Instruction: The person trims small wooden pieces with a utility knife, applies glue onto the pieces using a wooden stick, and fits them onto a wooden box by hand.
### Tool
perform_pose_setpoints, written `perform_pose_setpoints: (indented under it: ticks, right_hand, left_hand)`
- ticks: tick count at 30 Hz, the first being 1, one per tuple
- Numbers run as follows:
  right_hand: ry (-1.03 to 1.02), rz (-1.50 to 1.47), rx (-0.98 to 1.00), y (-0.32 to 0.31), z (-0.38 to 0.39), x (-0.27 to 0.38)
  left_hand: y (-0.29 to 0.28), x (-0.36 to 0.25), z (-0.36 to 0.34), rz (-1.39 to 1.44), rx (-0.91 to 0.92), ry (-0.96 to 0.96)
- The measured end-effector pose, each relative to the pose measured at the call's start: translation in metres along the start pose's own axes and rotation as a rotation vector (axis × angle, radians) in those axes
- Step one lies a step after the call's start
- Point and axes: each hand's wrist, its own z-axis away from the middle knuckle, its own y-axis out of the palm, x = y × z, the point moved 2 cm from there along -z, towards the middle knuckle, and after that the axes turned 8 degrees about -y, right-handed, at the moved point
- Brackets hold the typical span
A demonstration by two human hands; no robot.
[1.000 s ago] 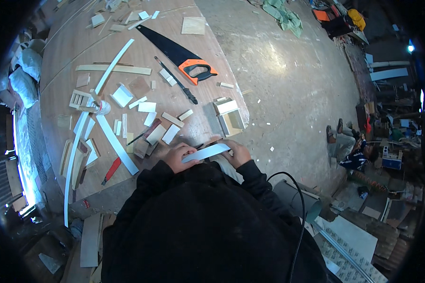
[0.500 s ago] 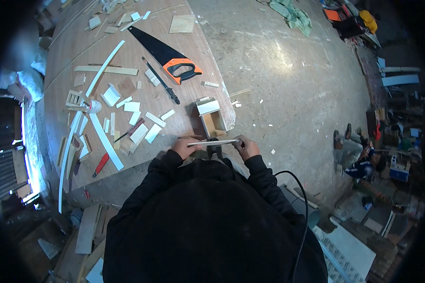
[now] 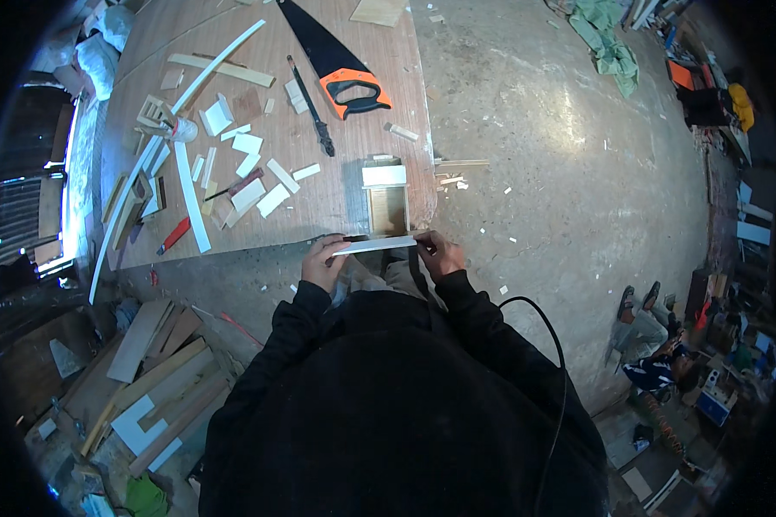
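Between my two hands I hold a thin, pale flat board [image 3: 374, 246], seen nearly edge-on just off the table's front edge. My left hand [image 3: 322, 261] pinches its left end, and my right hand [image 3: 440, 257] grips the right end. Directly beyond the board, a small open wooden box [image 3: 389, 209] stands on the wooden table [image 3: 259, 207], with a white piece [image 3: 384, 177] across its far part. A handsaw [image 3: 350, 86] with an orange and black handle lies farther off, beside a long dark tool [image 3: 312, 112].
White and wooden offcuts [image 3: 248, 145] lie scattered over the table's left half, near a red-handled cutter [image 3: 174, 234] and a small white container [image 3: 184, 130]. Long strips [image 3: 192, 198] reach the front edge. Boards [image 3: 140, 345] lie low at left. Another person [image 3: 651, 349] sits at far right.
The board has tilted, so more of its face shows. My view has shifted, moving the saw and table upward in the picture. Both hands keep hold of the board.
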Motion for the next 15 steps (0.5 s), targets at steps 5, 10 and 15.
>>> perform_pose_setpoints:
  ticks: [5,10,15]
  right_hand:
    - [0.047,0.005,0.035,0.002,-0.001,-0.001]
    - [0.148,0.014,0.088,0.000,-0.006,0.003]
    - [0.197,-0.023,0.058,0.005,-0.010,0.002]
  left_hand:
    - [0.007,-0.002,-0.005,-0.067,-0.036,0.040]
    - [0.010,0.002,-0.017,-0.037,-0.031,0.001]
    - [0.012,0.008,-0.028,-0.065,-0.033,0.028]
